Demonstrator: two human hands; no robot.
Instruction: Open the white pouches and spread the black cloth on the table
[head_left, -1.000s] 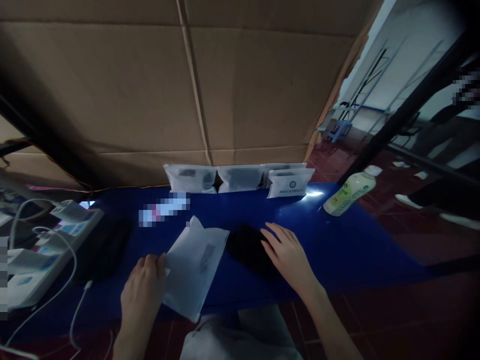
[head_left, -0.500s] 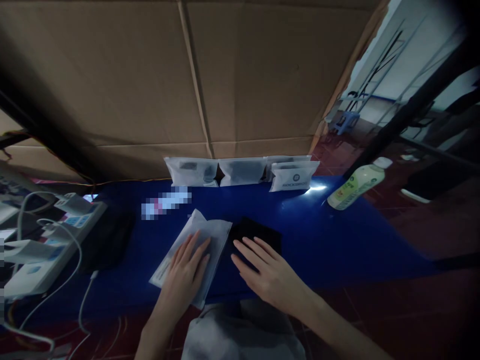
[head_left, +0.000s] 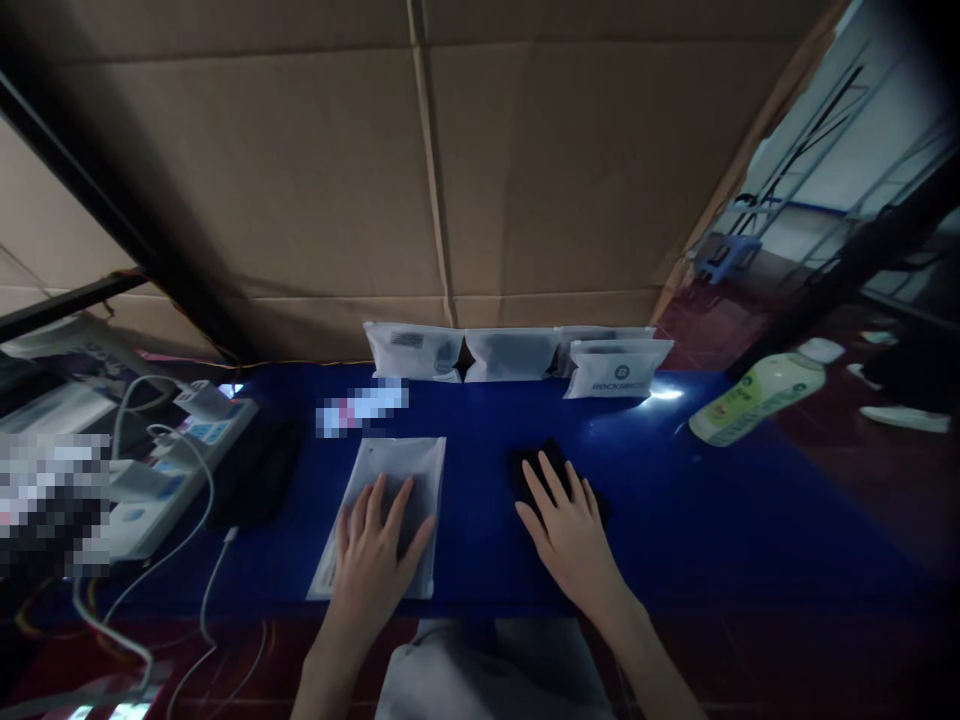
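My left hand (head_left: pixel 375 560) lies with spread fingers on a frosted white zip bag (head_left: pixel 397 457), which is flat on the blue table. Something dark shows through the bag under those fingers. To the right, my right hand (head_left: pixel 566 525) rests with its fingers apart on a folded black cloth-like item (head_left: pixel 526 470); the hand covers much of it, and its kind cannot be made out. Neither hand grips anything. Along the back of the table stand several similar filled bags, among them a left bag (head_left: pixel 412 352), a middle bag (head_left: pixel 510 355) and a printed front bag (head_left: pixel 619 368).
A bottle (head_left: pixel 757 392) with a white cap stands at the right. At the left lie a power strip (head_left: pixel 169 490) with plugs and white cables, and a dark item (head_left: pixel 259 470). Cardboard (head_left: pixel 300 180) rises behind the blue table (head_left: pixel 712 530). A person's shoe (head_left: pixel 904 418) shows far right.
The bag under my left hand now lies straighter and flatter. My right hand has moved right onto the black item, which has shifted right, away from the bag. The view has shifted slightly.
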